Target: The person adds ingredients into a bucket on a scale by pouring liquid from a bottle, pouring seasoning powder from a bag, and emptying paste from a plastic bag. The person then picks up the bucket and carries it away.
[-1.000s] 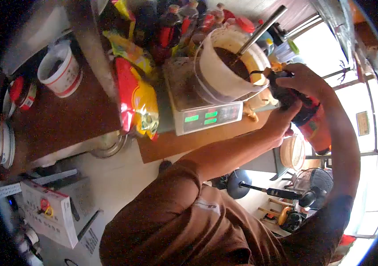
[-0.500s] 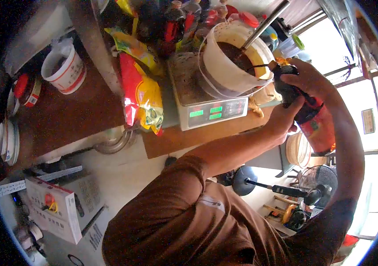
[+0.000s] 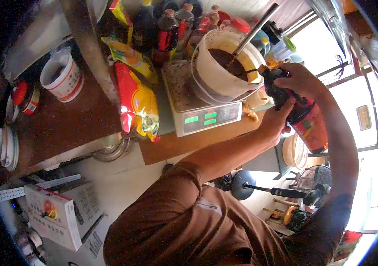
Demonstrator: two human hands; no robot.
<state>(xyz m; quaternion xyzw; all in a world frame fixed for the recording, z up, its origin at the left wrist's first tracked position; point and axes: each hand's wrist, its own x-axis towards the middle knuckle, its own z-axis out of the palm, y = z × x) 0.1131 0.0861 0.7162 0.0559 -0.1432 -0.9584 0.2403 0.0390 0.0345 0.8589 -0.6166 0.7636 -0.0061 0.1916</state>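
Observation:
A large plastic bottle of dark liquid (image 3: 310, 128) with a red label is tipped, its neck over the rim of a white bucket (image 3: 211, 84). Dark liquid runs from its mouth into the bucket, which has dark brown contents. My right hand (image 3: 302, 82) wraps round the bottle near the neck. Against its near side, my left hand (image 3: 277, 120) is closed on the bottle too. The bucket stands on a digital scale (image 3: 206, 119) with lit green displays. A metal rod (image 3: 257, 26) leans in the bucket; its lower end is hidden.
Left of the scale lies a red and yellow bag (image 3: 135, 99). Several bottles (image 3: 166, 37) crowd behind. A white tub (image 3: 62, 80) and a red-lidded jar (image 3: 26, 97) sit on the brown shelf at left. A woven basket (image 3: 294, 150) and a fan (image 3: 315, 177) are at right.
The view has shifted slightly, so most things appear a little further left and lower. Both hands keep hold of the tipped bottle, and liquid still runs out.

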